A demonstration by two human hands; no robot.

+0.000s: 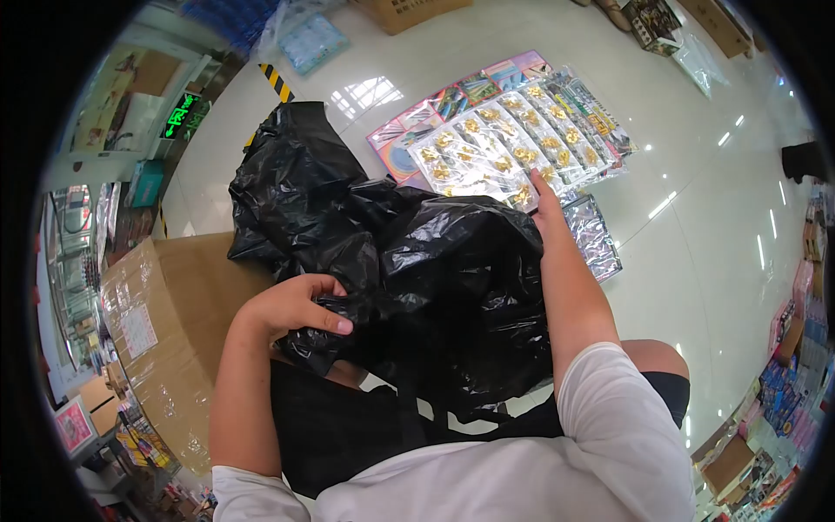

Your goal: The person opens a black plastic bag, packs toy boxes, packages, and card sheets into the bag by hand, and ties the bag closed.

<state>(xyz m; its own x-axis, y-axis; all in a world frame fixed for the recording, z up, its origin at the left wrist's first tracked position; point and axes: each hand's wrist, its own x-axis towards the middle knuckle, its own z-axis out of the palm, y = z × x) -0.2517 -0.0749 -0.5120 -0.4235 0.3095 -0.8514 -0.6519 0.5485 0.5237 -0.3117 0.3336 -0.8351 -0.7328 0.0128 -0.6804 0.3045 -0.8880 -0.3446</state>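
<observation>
Left hand (304, 306) grasps the black plastic bag (461, 252), while right hand (546, 213) is at the edge of the golden packs (478, 150), but I cannot tell its grip.

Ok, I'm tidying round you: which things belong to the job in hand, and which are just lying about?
Seemingly in use:
- black bag, in the left hand
- packaged gold-coloured pieces, by the right hand

Probably just lying about:
- taped carton
- blue packet
</observation>
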